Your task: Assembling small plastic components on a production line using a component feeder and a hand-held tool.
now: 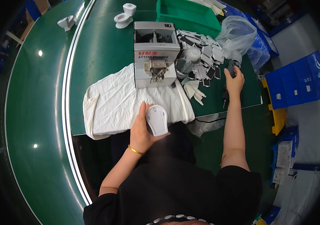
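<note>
My left hand (142, 129) is closed around a white plastic piece (157, 120). The piece is shallow and rounded at one end, with a raised rim and two small holes near that end. My right hand (235, 80) reaches forward to the right side of the table, its fingers closed around a dark electric screwdriver (233, 68). Part of this tool is hidden by the hand; a dark end with a thin metal tip shows below it, close to the tabletop.
A grey metal machine (157, 56) stands ahead on a white cloth (111, 101). To its right lie a clear jar (185, 64), a heap of white and black flat pieces (208, 56) and a green crate (188, 17). White toilet-shaped models (125, 17) stand behind; blue bins (298, 80) are at right.
</note>
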The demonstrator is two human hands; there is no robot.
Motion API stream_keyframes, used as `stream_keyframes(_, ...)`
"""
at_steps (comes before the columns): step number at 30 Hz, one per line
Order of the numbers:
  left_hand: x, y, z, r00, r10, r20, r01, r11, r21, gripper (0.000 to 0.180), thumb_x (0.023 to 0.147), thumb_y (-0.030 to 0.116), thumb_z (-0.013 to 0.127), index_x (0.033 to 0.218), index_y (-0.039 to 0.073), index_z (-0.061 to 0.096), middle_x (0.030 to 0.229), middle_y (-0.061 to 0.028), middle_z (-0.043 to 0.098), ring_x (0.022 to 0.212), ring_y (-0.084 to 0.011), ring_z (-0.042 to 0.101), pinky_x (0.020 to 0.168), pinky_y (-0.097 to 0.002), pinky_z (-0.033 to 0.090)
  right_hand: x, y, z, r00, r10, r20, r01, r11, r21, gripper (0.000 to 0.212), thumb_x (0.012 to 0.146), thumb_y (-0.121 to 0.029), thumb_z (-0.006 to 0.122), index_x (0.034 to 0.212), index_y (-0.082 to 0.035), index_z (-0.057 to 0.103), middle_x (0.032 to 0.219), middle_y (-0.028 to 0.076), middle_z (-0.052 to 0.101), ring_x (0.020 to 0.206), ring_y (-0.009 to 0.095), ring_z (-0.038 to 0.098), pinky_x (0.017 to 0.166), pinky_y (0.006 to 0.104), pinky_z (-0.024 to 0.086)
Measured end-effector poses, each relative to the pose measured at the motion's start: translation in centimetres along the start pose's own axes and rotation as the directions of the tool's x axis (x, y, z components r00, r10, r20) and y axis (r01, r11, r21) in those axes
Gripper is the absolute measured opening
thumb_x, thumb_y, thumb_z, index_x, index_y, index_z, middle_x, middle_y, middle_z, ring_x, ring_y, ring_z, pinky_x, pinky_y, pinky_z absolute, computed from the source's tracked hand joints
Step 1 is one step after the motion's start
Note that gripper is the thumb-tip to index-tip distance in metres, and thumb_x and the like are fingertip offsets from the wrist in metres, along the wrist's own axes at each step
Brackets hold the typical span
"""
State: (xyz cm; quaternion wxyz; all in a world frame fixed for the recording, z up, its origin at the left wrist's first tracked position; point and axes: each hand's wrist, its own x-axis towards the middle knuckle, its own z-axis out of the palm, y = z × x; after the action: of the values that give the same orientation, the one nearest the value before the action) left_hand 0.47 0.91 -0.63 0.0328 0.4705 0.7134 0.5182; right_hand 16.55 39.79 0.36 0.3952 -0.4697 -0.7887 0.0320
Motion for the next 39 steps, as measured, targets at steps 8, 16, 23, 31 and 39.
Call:
stream_keyframes(8, 0.4, -0.5, 0.4, 1.000, 0.018, 0.022, -0.019, 0.999, 0.045, 0.123, 0.052, 0.025, 0.093, 0.147, -0.006, 0.021, 0.133, -0.0174, 0.054, 0.116, -0.0358, 0.056, 0.099, -0.0410, 0.045, -8.6, -10.5, -1.9, 0.776, -0.530, 0.343, 0.481, 0.848, 0.221, 0.022, 0.085, -0.015, 0.067, 0.106, -0.009, 0.070, 0.104, 0.008, 0.066, 0.106, 0.028, 0.057, 0.094, 0.0392, 0.040)
stream_keyframes(16, 0.6, -0.5, 0.1, 1.000, 0.019, -0.021, -0.017, 0.997, 0.076, 0.119, 0.054, 0.028, 0.089, 0.146, -0.007, 0.023, 0.123, -0.0157, 0.062, 0.106, -0.0333, 0.060, 0.093, -0.0399, 0.048, -12.8, -18.8, -8.1, 0.492, -0.826, 0.275, 0.535, 0.536, 0.653, 0.026, 0.071, -0.001, 0.068, 0.096, -0.009, 0.070, 0.092, 0.006, 0.060, 0.084, 0.026, 0.058, 0.075, 0.0377, 0.045)
stream_keyframes(23, 0.3, -1.4, 0.6, 0.992, 0.092, -0.083, -0.085, 0.993, 0.086, 0.112, 0.057, 0.023, 0.087, 0.146, -0.007, 0.025, 0.122, -0.0142, 0.063, 0.099, -0.0310, 0.062, 0.087, -0.0386, 0.049, -14.9, -19.3, -8.9, 0.361, -0.877, 0.316, 0.642, 0.480, 0.598, 0.027, 0.072, -0.008, 0.069, 0.099, -0.014, 0.071, 0.094, -0.004, 0.060, 0.092, 0.016, 0.053, 0.080, 0.0305, 0.036)
stream_keyframes(31, 0.7, -1.1, 0.4, 0.995, 0.058, -0.081, -0.055, 0.998, 0.037, 0.115, 0.055, 0.021, 0.087, 0.147, -0.006, 0.024, 0.119, -0.0117, 0.064, 0.095, -0.0310, 0.062, 0.084, -0.0385, 0.050, -12.7, -19.1, -9.2, 0.164, -0.920, 0.357, 0.713, 0.360, 0.602, 0.028, 0.073, -0.011, 0.069, 0.100, -0.019, 0.072, 0.096, -0.006, 0.060, 0.092, 0.015, 0.053, 0.080, 0.0306, 0.035)
stream_keyframes(39, 0.7, -1.1, 0.3, 0.998, 0.043, -0.050, -0.041, 0.998, 0.041, 0.115, 0.057, 0.023, 0.088, 0.146, -0.008, 0.023, 0.120, -0.0134, 0.064, 0.101, -0.0333, 0.062, 0.087, -0.0392, 0.050, -10.9, -17.7, -9.7, 0.139, -0.924, 0.357, 0.713, 0.343, 0.611, 0.029, 0.071, -0.010, 0.069, 0.098, -0.019, 0.072, 0.094, -0.005, 0.059, 0.092, 0.015, 0.052, 0.080, 0.0311, 0.035)
